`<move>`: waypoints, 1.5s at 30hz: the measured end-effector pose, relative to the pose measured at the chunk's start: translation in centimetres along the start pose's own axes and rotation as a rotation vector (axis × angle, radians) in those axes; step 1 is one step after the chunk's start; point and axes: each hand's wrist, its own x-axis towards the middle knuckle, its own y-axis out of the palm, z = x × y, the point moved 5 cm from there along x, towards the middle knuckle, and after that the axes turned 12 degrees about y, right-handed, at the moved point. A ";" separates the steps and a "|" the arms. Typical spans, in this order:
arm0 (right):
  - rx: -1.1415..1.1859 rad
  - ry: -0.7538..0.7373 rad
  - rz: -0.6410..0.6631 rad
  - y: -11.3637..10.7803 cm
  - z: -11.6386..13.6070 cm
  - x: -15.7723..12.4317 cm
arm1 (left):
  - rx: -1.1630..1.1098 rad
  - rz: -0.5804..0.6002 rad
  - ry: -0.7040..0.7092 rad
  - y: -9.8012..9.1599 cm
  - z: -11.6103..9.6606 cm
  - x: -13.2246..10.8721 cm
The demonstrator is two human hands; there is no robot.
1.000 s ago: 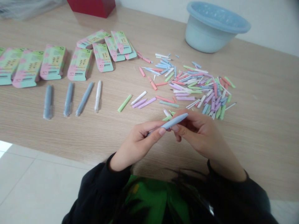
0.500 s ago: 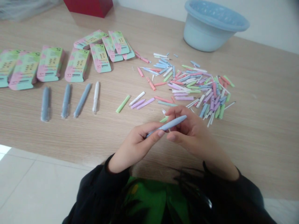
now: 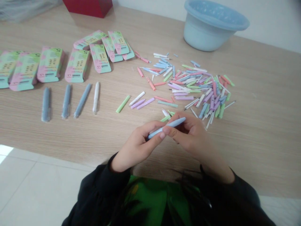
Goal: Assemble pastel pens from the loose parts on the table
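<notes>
A light blue pen [image 3: 176,122] is held between my two hands, tilted up toward the right, above the near part of the table. My left hand [image 3: 143,142] pinches its lower left end between thumb and fingers. The thumb of my right hand [image 3: 188,133] presses on the middle of the barrel, with the fingers curled behind it. Just beyond my hands lie a green pen part [image 3: 165,118] and a white pen part [image 3: 165,113]. Past them spreads a heap of mixed pen parts [image 3: 197,81] in pink, blue, green, purple and white.
Blue pens [image 3: 66,102] and a white pen [image 3: 96,98] in clear wrap lie in a row at left. Behind them are several pastel cartons [image 3: 77,66]. A blue basin [image 3: 207,34] and a red box [image 3: 89,8] stand at the back. A green pen part [image 3: 123,104] lies left of the heap.
My right hand has closed in on the pen, its thumb now on the barrel instead of apart below it. My left hand keeps its hold.
</notes>
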 end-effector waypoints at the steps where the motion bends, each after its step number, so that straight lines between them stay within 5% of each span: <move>1: 0.032 -0.010 0.001 0.0 0.0 0.1 | -0.043 0.000 -0.023 0.0 0.1 -0.1; 10: 0.344 -0.142 0.204 1.0 -0.1 0.4 | -0.492 -0.122 -0.056 0.1 1.0 0.0; 16: 0.419 -0.102 0.111 1.0 -0.4 0.0 | -0.627 -0.126 -0.213 0.5 1.3 0.1; 20: 0.488 -0.116 0.052 0.0 -0.5 -0.2 | -0.579 0.010 -0.372 1.0 1.7 -0.3; 27: 0.524 -0.079 0.013 -0.4 -1.2 0.1 | -0.440 -0.233 -0.209 -0.3 0.8 0.2; 31: 0.534 -0.064 0.014 -0.5 -1.4 0.2 | -0.530 -0.162 -0.298 0.5 0.9 0.1; 36: 0.548 -0.016 0.082 0.0 -2.2 0.5 | -0.431 -0.297 -0.239 -0.1 1.3 0.1; 41: 0.560 0.016 0.146 0.6 -2.5 0.5 | -0.417 -0.212 -0.240 0.1 1.3 0.1; 45: 0.567 0.047 0.203 1.1 -2.5 0.5 | -0.297 -0.292 -0.267 -0.3 1.7 -0.1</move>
